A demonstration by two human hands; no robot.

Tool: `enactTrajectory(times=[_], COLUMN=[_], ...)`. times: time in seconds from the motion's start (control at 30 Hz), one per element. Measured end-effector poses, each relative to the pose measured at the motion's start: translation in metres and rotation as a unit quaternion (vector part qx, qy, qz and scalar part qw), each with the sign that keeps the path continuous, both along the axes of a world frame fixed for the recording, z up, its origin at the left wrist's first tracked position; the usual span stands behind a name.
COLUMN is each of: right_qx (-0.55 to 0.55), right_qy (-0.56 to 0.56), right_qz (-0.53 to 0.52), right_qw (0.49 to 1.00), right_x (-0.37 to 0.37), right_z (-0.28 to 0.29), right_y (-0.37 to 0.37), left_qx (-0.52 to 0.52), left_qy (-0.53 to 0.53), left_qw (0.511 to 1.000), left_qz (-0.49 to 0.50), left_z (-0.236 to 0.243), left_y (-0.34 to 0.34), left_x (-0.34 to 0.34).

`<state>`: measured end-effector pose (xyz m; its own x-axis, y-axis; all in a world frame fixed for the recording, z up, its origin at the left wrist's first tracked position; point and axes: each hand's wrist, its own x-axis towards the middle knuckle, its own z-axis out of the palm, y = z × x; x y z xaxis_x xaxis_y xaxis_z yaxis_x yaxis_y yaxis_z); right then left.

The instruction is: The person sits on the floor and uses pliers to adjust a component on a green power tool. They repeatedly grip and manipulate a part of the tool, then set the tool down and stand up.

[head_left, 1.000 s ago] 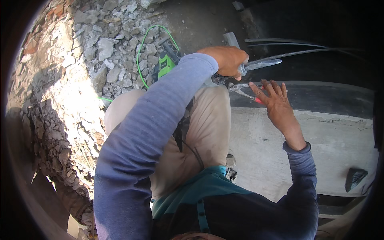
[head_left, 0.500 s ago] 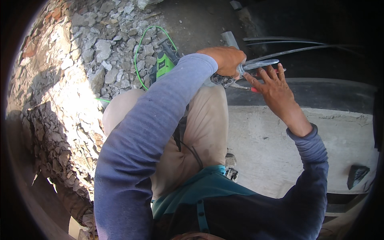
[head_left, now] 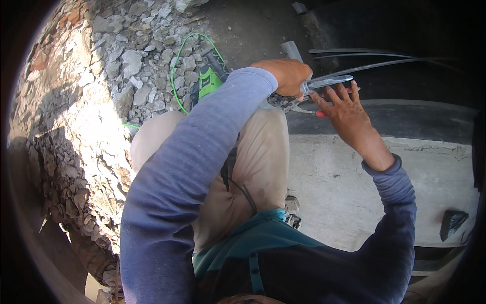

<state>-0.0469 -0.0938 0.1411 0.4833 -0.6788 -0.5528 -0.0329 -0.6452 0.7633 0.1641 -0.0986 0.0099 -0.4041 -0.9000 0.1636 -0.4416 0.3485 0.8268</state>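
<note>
My left hand (head_left: 287, 76) is closed around a grey metal piece, with a long, round-tipped flat part (head_left: 334, 80) pointing to the right. My right hand (head_left: 343, 114) has its fingers apart over a tool with red handles (head_left: 321, 114), like pliers, its fingertips at that tool and the metal piece; whether they press on either is unclear. Small dark metal parts (head_left: 281, 101) lie just below my left hand, partly hidden. A green and black power tool (head_left: 209, 81) with a green cord sits beyond my left forearm.
Broken rubble (head_left: 81, 116) covers the ground on the left. Thin metal strips (head_left: 374, 54) stretch across the dark area at the back right. A grey concrete slab (head_left: 379, 207) with a dark upper band lies on the right, a black object (head_left: 452, 223) on it. My knee (head_left: 258, 152) is bent below my hands.
My right hand has moved up and left, closer to my left hand and the metal piece. The red-handled tool has shifted under it. My left hand has barely moved.
</note>
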Motion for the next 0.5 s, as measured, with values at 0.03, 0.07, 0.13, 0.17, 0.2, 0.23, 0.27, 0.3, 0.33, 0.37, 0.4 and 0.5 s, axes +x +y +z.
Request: enactTrajectory(times=[0.03,0.07,0.13,0.17,0.2,0.23,0.27,0.3,0.33,0.37,0.4,0.5], right_qx=[0.000,-0.001,0.007,0.011,0.014,0.015,0.017,0.013,0.009,0.005,0.005,0.014], right_qy=[-0.004,-0.008,-0.011,-0.013,-0.010,-0.006,-0.002,-0.001,0.002,0.004,0.006,-0.005], right_qz=[0.001,0.001,-0.028,-0.041,-0.048,-0.055,-0.062,-0.053,-0.045,-0.038,-0.049,-0.098], right_qw=[1.000,1.000,1.000,0.999,0.999,0.998,0.998,0.999,0.999,0.999,0.999,0.995], right_x=[-0.004,-0.006,-0.001,0.002,0.005,0.008,0.010,0.009,0.006,0.005,0.005,0.013], right_z=[-0.001,-0.002,0.000,0.001,0.001,0.002,0.003,0.002,0.003,0.003,0.004,0.005], right_y=[-0.002,-0.003,-0.001,0.001,0.001,0.001,0.001,0.000,-0.001,-0.001,-0.001,0.002], left_qx=[0.006,0.012,0.017,0.017,0.017,0.016,0.014,0.013,0.016,0.019,0.021,0.009], left_qy=[-0.006,-0.011,-0.019,-0.022,-0.024,-0.026,-0.027,-0.029,-0.025,-0.021,-0.017,-0.023], left_qw=[1.000,1.000,1.000,1.000,0.999,0.999,0.999,0.999,1.000,1.000,1.000,1.000], left_qz=[0.004,0.008,0.013,0.013,0.014,0.011,0.007,0.004,0.002,0.000,-0.003,0.001], left_z=[0.002,0.004,0.005,0.006,0.006,0.004,0.002,0.001,0.001,0.001,0.001,-0.002], left_y=[0.000,0.001,0.002,0.003,0.004,0.002,0.000,-0.002,-0.003,-0.003,-0.004,-0.005], left_x=[-0.001,-0.003,-0.004,-0.003,-0.003,-0.004,-0.006,-0.007,-0.008,-0.008,-0.008,-0.007])
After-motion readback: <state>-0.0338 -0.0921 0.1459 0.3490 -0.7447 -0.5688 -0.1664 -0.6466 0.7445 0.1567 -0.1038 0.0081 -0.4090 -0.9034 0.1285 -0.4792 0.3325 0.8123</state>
